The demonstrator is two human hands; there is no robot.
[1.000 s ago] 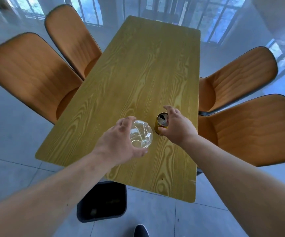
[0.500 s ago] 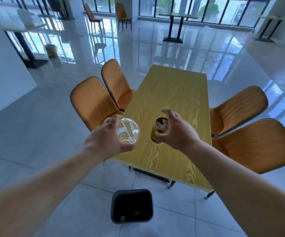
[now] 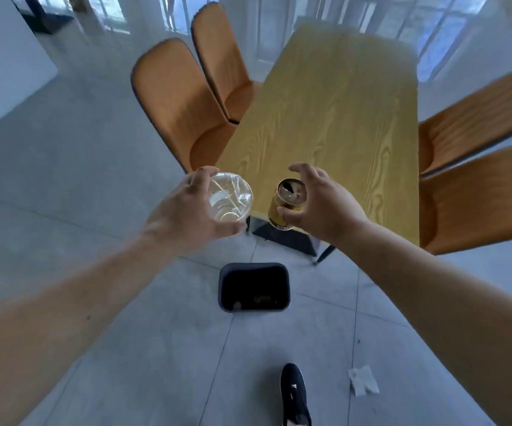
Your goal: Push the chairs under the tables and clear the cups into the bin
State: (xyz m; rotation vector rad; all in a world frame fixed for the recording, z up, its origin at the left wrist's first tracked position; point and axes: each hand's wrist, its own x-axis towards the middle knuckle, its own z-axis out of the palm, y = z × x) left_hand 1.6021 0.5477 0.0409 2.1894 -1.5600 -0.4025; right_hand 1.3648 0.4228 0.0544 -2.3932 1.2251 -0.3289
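My left hand (image 3: 187,210) grips a clear plastic cup (image 3: 230,199), held in the air off the near left corner of the wooden table (image 3: 334,124). A gold drinks can (image 3: 287,204) is held upright in my right hand (image 3: 319,201), just off the table's near edge. Both are raised above the floor, a little beyond the dark bin (image 3: 254,287), which stands open on the tiles below with some litter inside. Two orange chairs (image 3: 181,99) are tucked against the table's left side and two more orange chairs (image 3: 476,186) against its right.
A crumpled white paper scrap (image 3: 363,379) lies on the grey tiled floor at the lower right. My dark shoe (image 3: 293,395) is on the floor near the bottom edge. The table's dark base (image 3: 288,238) shows under its near end.
Both hands lifted the cup and the can off the tabletop and drew them back past the near edge. I stepped back, so the bin now lies fully in view below them.
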